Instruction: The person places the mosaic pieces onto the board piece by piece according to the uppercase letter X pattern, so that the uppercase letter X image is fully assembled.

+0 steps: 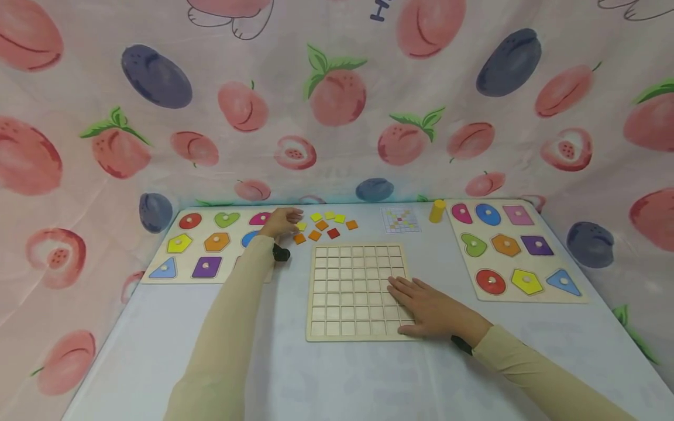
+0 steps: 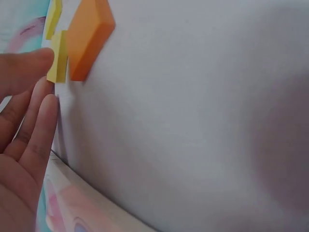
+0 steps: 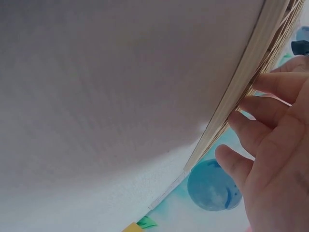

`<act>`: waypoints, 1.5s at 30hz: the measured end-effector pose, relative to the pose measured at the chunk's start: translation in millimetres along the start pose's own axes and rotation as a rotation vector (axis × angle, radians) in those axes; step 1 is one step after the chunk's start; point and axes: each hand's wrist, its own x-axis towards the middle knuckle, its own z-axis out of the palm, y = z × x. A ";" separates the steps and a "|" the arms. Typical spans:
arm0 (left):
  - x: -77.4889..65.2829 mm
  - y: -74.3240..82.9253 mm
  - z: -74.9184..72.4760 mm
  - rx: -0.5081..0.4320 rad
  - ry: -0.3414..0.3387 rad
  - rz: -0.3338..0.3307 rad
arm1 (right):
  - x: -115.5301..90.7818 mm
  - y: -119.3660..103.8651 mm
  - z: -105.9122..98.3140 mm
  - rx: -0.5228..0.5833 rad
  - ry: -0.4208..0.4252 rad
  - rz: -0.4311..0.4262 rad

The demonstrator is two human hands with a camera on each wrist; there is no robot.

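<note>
My left hand (image 1: 281,222) is over the far left of the table, beside a cluster of small square tiles. In the left wrist view a fingertip overlaps the edge of a yellow tile (image 2: 59,60), with the other fingers loosely extended below it. An orange tile (image 2: 89,38) lies close by. With fingers spread, my right hand (image 1: 434,307) rests on the right edge of the wooden grid board (image 1: 355,292). The board's squares hold no tiles. Several yellow and orange tiles and one red tile (image 1: 333,233) lie behind it.
Shape puzzle boards stand at the left (image 1: 181,275) and right (image 1: 508,231), with knobbed pieces in them. A printed pattern card (image 1: 400,220) and a yellow cylinder (image 1: 437,211) sit at the back. Fruit-printed cloth (image 1: 337,152) rises behind the table.
</note>
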 end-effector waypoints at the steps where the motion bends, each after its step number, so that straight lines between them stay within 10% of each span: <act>1: -0.6 0.1 0.4 0.004 0.004 -0.009 | -0.2 -0.4 -0.6 0.000 0.001 0.000; 45: -4.7 4.4 11.2 0.063 0.119 -0.146 | 1.8 -0.9 2.2 -0.034 -0.001 0.008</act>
